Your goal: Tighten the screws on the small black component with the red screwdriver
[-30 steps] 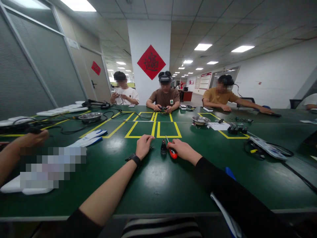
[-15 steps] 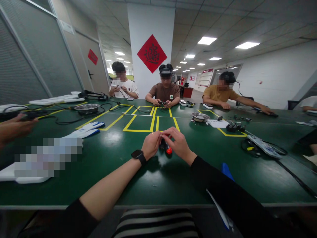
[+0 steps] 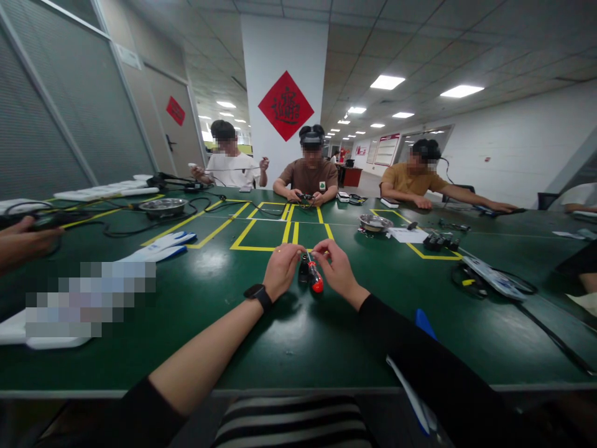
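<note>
My left hand (image 3: 282, 272), with a dark watch at its wrist, has its fingertips pinched together over the middle of the green table (image 3: 261, 361). My right hand (image 3: 336, 272) is closed in a pinch just to the right. Whatever lies between the fingertips of either hand is too small to name. Between and below the hands lies a screwdriver (image 3: 316, 278) with a red and black handle, its shaft pointing away from me. Close to its left, by my left fingers, is a small black part (image 3: 304, 270).
White-blue gloves (image 3: 165, 246) lie at left, a metal bowl (image 3: 163, 205) behind them. Another bowl (image 3: 374, 222), white paper (image 3: 408, 235) and black parts (image 3: 441, 242) are at right, near a power strip (image 3: 494, 277) with cables. Several people sit around the table.
My hands have moved slightly apart, uncovering more of the screwdriver and the black part. Across the table, the person in white has spread both hands, with a cable between them.
</note>
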The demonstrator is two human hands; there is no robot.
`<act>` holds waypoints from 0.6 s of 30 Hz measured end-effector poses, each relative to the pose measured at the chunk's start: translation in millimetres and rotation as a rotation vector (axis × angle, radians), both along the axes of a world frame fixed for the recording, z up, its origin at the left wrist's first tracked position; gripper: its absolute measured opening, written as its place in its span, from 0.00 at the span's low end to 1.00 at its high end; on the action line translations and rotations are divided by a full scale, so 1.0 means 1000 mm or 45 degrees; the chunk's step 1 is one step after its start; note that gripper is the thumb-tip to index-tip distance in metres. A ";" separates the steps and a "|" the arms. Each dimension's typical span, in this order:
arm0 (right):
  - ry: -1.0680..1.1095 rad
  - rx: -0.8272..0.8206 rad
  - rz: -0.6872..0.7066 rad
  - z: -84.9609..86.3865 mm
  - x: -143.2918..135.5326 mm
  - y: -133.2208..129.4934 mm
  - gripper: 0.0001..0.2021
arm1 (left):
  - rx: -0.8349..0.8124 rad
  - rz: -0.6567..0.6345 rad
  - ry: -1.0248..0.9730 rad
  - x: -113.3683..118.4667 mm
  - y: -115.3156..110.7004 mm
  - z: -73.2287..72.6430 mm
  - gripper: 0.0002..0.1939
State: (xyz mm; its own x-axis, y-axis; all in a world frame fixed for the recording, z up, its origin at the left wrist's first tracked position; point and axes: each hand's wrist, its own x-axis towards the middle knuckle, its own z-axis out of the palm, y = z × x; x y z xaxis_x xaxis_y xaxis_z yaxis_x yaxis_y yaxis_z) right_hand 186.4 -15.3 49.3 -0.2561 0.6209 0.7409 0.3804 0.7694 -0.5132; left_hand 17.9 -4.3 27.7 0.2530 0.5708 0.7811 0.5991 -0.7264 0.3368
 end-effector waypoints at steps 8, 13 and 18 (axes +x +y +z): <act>-0.636 -0.012 -0.152 -0.002 0.019 0.012 0.01 | -0.351 -0.272 -0.023 -0.001 0.015 -0.011 0.29; -0.827 -0.023 -0.122 -0.008 0.018 0.014 0.02 | -0.428 -0.386 0.010 -0.004 0.015 -0.014 0.24; -0.882 0.078 -0.146 -0.005 0.016 0.011 0.02 | -0.440 -0.299 0.016 -0.007 0.019 -0.020 0.36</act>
